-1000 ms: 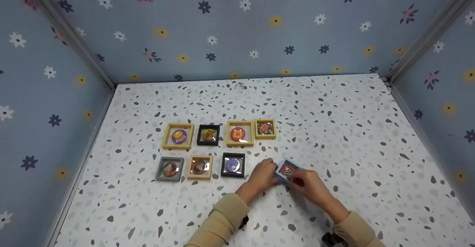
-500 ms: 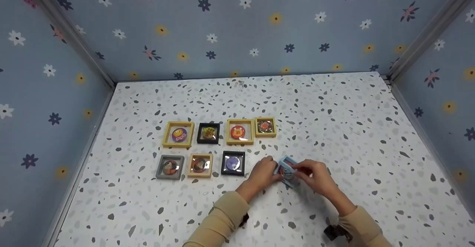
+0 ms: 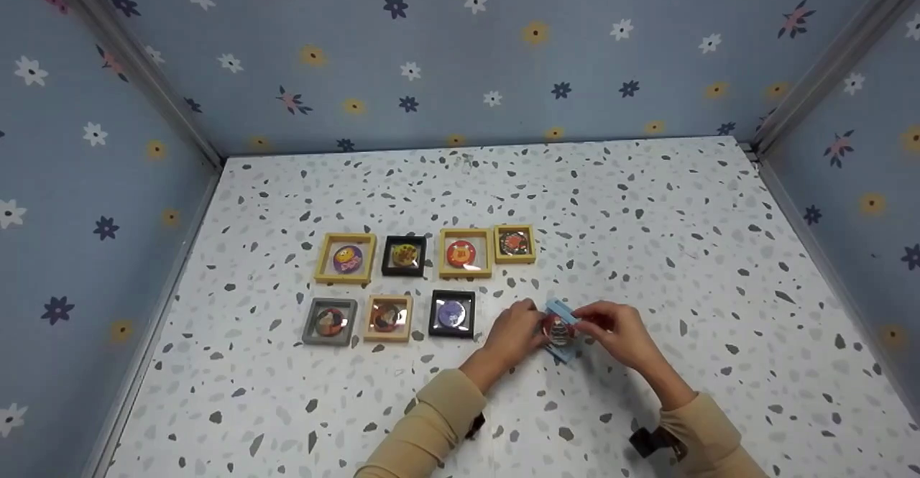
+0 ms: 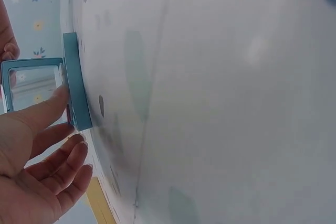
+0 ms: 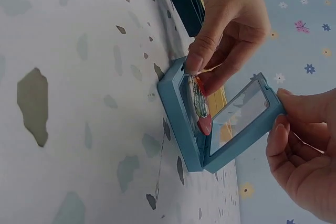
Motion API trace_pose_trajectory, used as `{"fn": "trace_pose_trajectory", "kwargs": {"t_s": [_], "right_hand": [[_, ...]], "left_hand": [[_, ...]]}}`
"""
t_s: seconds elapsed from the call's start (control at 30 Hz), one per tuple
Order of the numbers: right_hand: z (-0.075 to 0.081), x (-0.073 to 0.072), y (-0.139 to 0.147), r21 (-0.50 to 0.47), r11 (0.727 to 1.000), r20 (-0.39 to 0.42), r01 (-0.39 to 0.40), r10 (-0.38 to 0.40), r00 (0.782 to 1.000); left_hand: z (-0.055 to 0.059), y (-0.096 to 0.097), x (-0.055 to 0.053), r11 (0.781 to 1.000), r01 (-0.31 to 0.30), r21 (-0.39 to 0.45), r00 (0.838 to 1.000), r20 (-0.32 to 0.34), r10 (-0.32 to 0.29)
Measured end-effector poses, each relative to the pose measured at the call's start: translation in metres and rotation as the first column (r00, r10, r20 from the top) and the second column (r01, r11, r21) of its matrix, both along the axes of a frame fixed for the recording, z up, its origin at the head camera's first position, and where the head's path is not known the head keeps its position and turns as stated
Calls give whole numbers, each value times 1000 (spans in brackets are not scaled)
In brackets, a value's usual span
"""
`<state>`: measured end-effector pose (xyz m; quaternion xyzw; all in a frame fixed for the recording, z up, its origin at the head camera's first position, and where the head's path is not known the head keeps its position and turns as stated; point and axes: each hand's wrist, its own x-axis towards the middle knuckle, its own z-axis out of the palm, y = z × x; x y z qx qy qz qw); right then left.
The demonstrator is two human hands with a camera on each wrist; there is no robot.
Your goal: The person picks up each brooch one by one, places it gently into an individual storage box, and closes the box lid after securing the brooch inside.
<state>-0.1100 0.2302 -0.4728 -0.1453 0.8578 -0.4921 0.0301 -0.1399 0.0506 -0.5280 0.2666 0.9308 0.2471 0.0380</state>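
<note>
A light-blue hinged display frame (image 3: 560, 354) stands part-way unfolded on the table between both hands. Its base (image 5: 178, 116) lies on the table in the right wrist view, and its clear-windowed lid (image 5: 242, 135) tilts up from the hinge. Inside the frame sits a round red badge (image 5: 200, 106) with a printed picture, tipped against the base. My left hand (image 3: 514, 333) pinches the badge's edge between thumb and index finger, close to the base's end wall. My right hand (image 3: 619, 328) pinches the raised lid's outer edge between thumb and curled fingers.
Left of the hands, two rows of similar frames with round badges include a black frame (image 3: 452, 313), a small yellow frame (image 3: 514, 260), a tan frame (image 3: 388, 336) and a grey frame (image 3: 309, 328). Flower-patterned panels (image 3: 460, 68) border the speckled table (image 3: 647, 205).
The right hand has pulled the blue frame's lid up and away from its base, moving slightly right and back. The badge now shows in the gap. The left hand has stayed nearly in place.
</note>
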Motion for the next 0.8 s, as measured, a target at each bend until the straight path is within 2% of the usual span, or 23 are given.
{"fn": "trace_pose_trajectory", "kwargs": {"t_s": [0.1, 0.3, 0.43, 0.57, 0.67, 0.8], "right_hand": [[-2, -1, 1, 11, 1000, -9, 1, -1, 1000], [-24, -7, 8, 23, 1000, -15, 2, -2, 1000], [-27, -7, 9, 19, 1000, -29, -2, 2, 1000], [-28, -5, 8, 28, 1000, -45, 2, -1, 999], [-29, -2, 6, 46, 999, -72, 1, 2, 997], [-32, 1, 4, 85, 996, -152, -15, 28, 988]], "left_hand": [[2, 2, 0, 1000, -11, 1, 1000, 15, 11], [0, 2, 0, 1000, -12, -8, 1000, -5, 12], [-2, -1, 0, 1000, -11, -18, 1000, -18, 11], [-1, -5, -1, 1000, -9, -15, 1000, 15, 9], [-2, -7, -1, 1000, -9, -22, 999, 36, 10], [-3, -9, 0, 999, -19, -36, 1000, 23, 20]]}}
